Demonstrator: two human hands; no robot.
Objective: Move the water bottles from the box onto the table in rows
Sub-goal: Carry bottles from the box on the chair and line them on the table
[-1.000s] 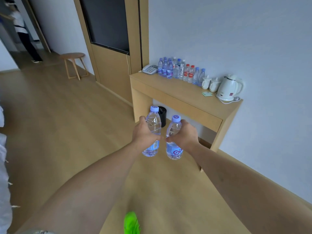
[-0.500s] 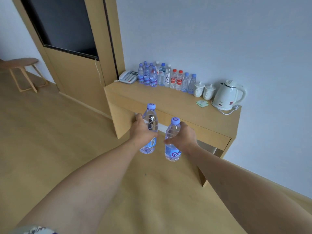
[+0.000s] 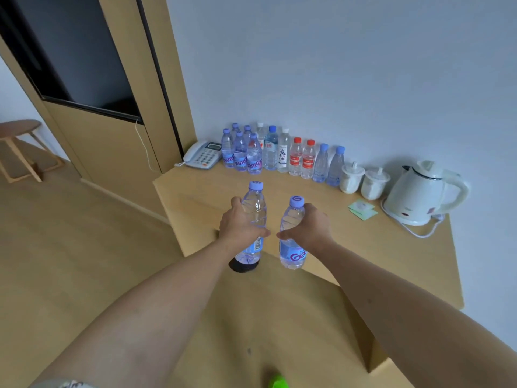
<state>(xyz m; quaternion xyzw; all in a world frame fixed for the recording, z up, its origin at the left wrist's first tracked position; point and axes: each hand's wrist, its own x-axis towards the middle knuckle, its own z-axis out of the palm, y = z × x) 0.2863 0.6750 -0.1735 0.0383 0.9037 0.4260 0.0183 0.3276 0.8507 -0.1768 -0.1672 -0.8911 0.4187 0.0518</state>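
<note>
My left hand (image 3: 237,229) grips a clear water bottle with a purple cap (image 3: 255,203), held upright in the air. My right hand (image 3: 310,228) grips a second purple-capped bottle (image 3: 292,254) just to its right. Both hang over the front edge of the wooden table (image 3: 321,219). At the table's back, against the wall, several water bottles (image 3: 268,152) stand in rows, with purple, blue, white and red caps. The box is out of sight.
On the table sit a white phone (image 3: 202,155) at the back left, two white lidded cups (image 3: 363,182), a white kettle (image 3: 419,197) with its cord, and green paper sachets (image 3: 362,210). A dark bin (image 3: 242,266) stands under the table. A wooden stool (image 3: 19,147) is far left.
I have walked closer to the table with both bottles held up; the table and its bottles now loom larger and the hands are over its front edge.
</note>
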